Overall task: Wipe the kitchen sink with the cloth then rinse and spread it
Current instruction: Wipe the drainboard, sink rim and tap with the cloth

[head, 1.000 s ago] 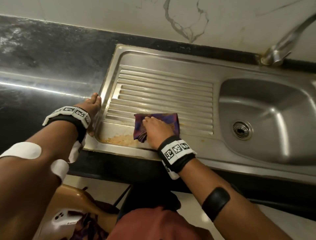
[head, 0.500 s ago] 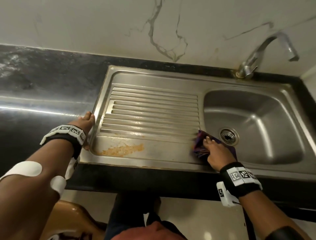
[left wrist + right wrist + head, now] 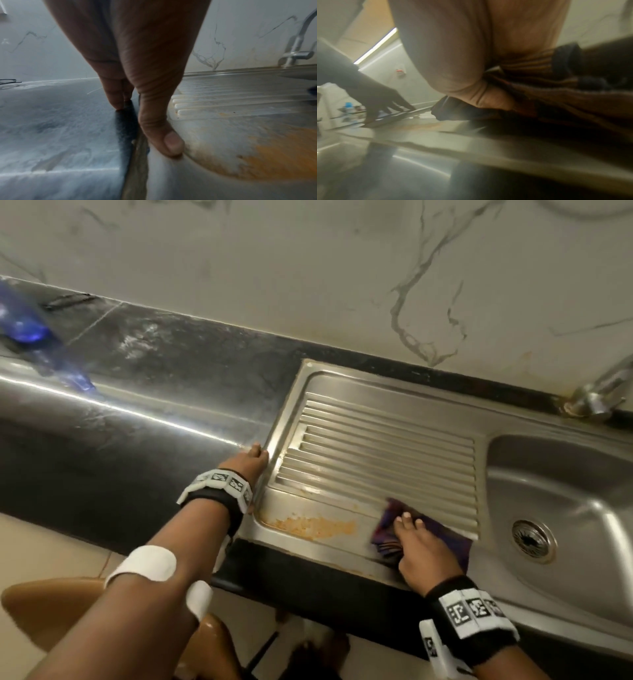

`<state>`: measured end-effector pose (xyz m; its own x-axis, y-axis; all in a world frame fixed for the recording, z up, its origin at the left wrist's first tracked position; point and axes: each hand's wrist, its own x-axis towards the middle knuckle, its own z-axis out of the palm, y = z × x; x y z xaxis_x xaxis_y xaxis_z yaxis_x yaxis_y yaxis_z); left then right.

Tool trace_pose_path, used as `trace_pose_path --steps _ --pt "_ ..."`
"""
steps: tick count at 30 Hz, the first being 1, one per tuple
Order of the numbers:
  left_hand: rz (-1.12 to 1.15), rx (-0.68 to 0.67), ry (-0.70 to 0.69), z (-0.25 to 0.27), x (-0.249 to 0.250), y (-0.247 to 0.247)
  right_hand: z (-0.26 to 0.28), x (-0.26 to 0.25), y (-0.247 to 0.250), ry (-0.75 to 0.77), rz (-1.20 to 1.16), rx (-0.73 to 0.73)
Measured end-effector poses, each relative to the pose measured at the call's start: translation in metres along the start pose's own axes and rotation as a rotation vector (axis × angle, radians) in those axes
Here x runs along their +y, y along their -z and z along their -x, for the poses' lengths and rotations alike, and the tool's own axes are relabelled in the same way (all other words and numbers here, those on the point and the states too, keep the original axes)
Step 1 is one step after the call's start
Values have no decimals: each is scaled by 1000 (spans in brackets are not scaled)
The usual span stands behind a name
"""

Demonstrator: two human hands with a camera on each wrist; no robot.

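A steel sink (image 3: 376, 374) with a ribbed drainboard is set into a dark counter. An orange stain (image 3: 315, 525) lies on its flat front-left strip. My right hand (image 3: 411, 530) presses a folded purple striped cloth (image 3: 443, 534) onto that strip, right of the stain and left of the basin (image 3: 565, 484). In the right wrist view the thumb lies against the bunched cloth (image 3: 556, 94). My left hand (image 3: 248, 465) rests on the sink's left rim, holding nothing. In the left wrist view its thumb (image 3: 171, 142) sits on the rim and its fingertips (image 3: 118, 104) touch the counter.
A faucet (image 3: 596, 398) stands at the back right, above the basin and its drain (image 3: 532, 539). The dark counter (image 3: 137, 412) runs left, with a blurred blue object (image 3: 24, 326) at its far end. A brown stool (image 3: 51, 607) stands below the counter edge.
My right hand swept the cloth from the drainboard's left front to the basin edge, then a little back to the left. My left hand stayed on the left rim.
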<state>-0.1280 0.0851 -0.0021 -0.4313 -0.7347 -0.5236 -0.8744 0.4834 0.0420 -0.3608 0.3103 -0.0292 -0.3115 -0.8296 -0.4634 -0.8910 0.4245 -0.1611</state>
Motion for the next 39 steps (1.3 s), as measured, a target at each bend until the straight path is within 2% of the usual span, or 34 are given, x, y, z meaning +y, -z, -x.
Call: trace_pose_path --steps 4,9,12,17,21,25,29,35,39 --pt "-9 28 -61 12 2 0 -28 -71 1 182 60 -32" --pt "124 -56 8 22 -3 -11 -64 -160 0 381 137 -57" --pt "209 -151 -7 22 -14 -12 -76 -187 1 462 179 -47" --pt "149 -248 -70 20 -27 -1 -68 -185 11 524 217 -95" --pt "115 -252 -71 18 -23 -3 -55 -184 9 564 189 -145" --pt "92 -227 -71 19 -22 -11 -45 -159 1 590 101 -187" --pt "155 -218 -49 17 -25 -12 -35 -144 7 536 70 -221" --pt "122 -219 -28 4 -23 -21 -53 -182 4 513 175 -201" --pt "140 -218 -7 0 -24 -22 -51 -183 7 491 147 -188"
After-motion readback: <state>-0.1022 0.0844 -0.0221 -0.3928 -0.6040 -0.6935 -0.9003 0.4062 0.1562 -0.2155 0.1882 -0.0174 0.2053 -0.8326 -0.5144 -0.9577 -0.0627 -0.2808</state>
